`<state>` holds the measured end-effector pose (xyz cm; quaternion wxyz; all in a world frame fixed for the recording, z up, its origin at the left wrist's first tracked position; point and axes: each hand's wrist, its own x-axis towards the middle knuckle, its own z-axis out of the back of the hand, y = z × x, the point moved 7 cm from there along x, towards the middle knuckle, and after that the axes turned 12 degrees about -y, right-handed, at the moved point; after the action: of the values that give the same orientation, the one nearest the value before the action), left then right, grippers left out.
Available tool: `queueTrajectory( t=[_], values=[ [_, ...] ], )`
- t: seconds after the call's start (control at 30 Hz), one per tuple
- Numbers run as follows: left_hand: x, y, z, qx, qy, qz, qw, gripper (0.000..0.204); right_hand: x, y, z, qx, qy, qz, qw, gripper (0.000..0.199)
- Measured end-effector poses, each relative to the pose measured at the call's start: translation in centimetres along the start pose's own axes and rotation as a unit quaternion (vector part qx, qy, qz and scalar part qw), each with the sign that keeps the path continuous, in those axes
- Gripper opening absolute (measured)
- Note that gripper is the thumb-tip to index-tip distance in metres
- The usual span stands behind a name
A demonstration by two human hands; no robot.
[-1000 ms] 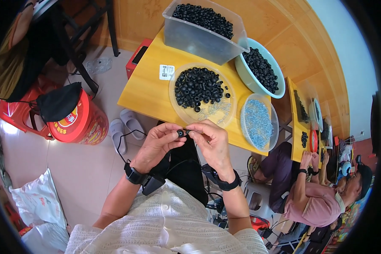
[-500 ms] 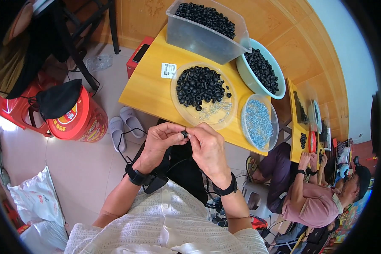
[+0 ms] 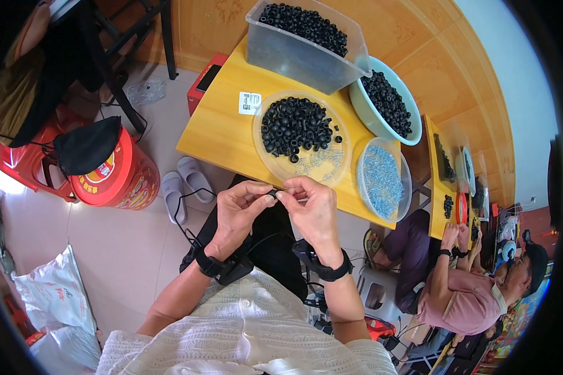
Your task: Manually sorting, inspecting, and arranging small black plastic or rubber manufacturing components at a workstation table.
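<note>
My left hand and my right hand meet in front of my lap, near the table's front edge. Both pinch a small black round part between thumbs and fingertips. The fingers cover most of it. Just beyond lies a shallow clear round tray holding a heap of black round parts, several of them with holes. Small shiny, thin pieces are scattered at the tray's near side. To the right, a clear oval tub is filled with tiny bluish-silver pieces.
On the yellow table stand a large clear bin and a pale blue basin, both with black parts. A red bucket and slippers are on the floor at left. At right, a person in pink works at another table.
My right hand has turned and shifted slightly right, its fingers now more raised. My left hand has moved little. The small black part stays between them.
</note>
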<state>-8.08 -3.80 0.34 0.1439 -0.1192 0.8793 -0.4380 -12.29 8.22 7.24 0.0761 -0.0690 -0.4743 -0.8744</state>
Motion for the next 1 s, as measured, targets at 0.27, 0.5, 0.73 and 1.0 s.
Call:
queueTrajectory(
  t=[0.27,0.5,0.73,1.0],
  values=[
    [-0.2,-0.4,-0.1,0.016,-0.037,-0.014,0.999,0.014,-2.3,2.9,-0.6,-0.064,-0.077,0.158,0.982,0.008],
    [-0.3,0.1,-0.2,-0.001,-0.047,0.014,0.999,0.011,-2.7,1.9,-1.0,-0.093,-0.077,0.181,0.976,0.019],
    [0.0,0.4,-0.9,0.001,0.006,0.093,0.996,0.016,-2.3,0.9,0.0,-0.074,-0.089,0.178,0.977,0.021],
    [-0.7,1.0,-1.0,0.214,0.1,0.143,0.961,0.024,-3.2,0.8,-0.1,-0.143,-0.007,0.199,0.97,0.015]
  ],
)
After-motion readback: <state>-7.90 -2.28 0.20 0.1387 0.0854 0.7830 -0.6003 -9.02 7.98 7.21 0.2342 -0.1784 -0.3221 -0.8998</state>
